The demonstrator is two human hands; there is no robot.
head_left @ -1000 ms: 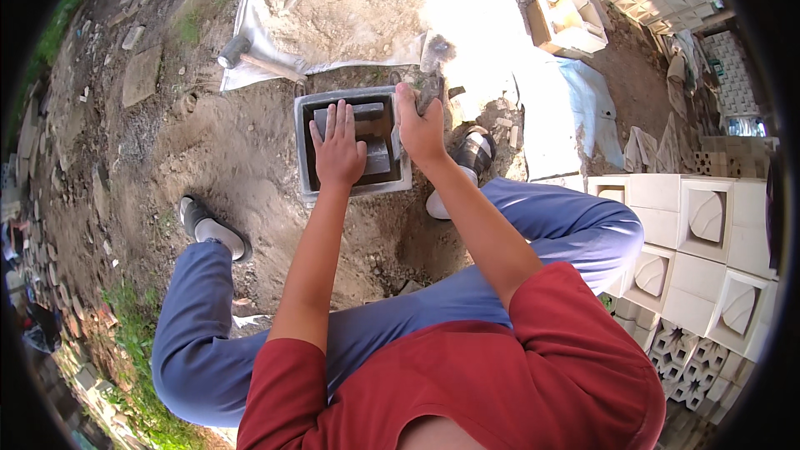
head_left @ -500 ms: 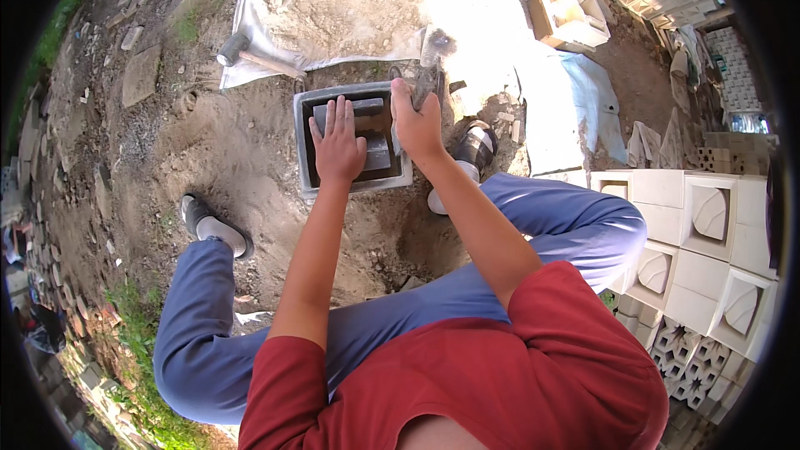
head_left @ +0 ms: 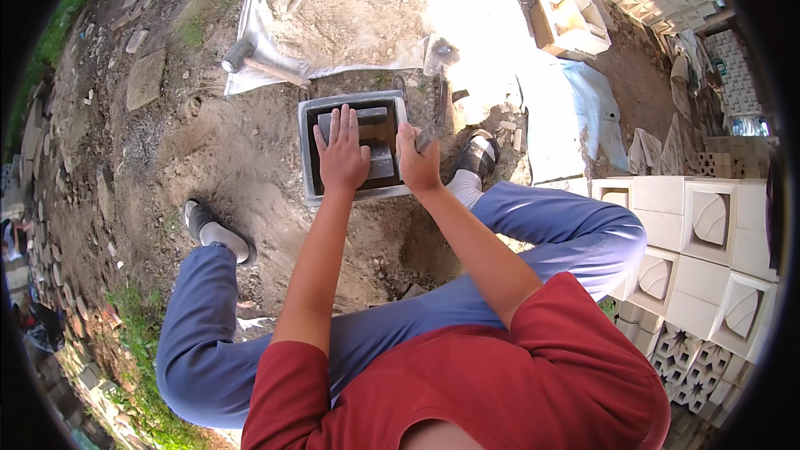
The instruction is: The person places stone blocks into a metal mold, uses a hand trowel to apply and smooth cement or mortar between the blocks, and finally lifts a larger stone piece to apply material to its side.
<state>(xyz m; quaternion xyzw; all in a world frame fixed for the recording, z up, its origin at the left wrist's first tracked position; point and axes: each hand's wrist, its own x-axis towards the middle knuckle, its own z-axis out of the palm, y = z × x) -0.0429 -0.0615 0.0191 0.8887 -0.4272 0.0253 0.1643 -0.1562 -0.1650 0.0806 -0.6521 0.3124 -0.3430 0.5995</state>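
Observation:
Between my feet on the dirt stands a grey rectangular mould [head_left: 310,187] with thick walls and dark blocks inside. My left hand [head_left: 343,158] lies flat over the dark inner block [head_left: 371,117], fingers stretched out and close together. At the mould's right rim, my right hand [head_left: 419,162] is closed around a small greyish tool [head_left: 427,147]. Only a short piece of this tool shows past the fingers, so its kind cannot be made out.
Beyond the mould, a pale sheet [head_left: 242,82] bears a heap of sandy powder [head_left: 350,12]. A mallet [head_left: 239,53] lies on its near left corner. White decorative blocks [head_left: 658,194] are stacked at the right, a pale box [head_left: 575,21] at the far right.
My right hand has come nearer along the mould's right rim, from the far corner to its middle. My left hand stays flat over the inner block.

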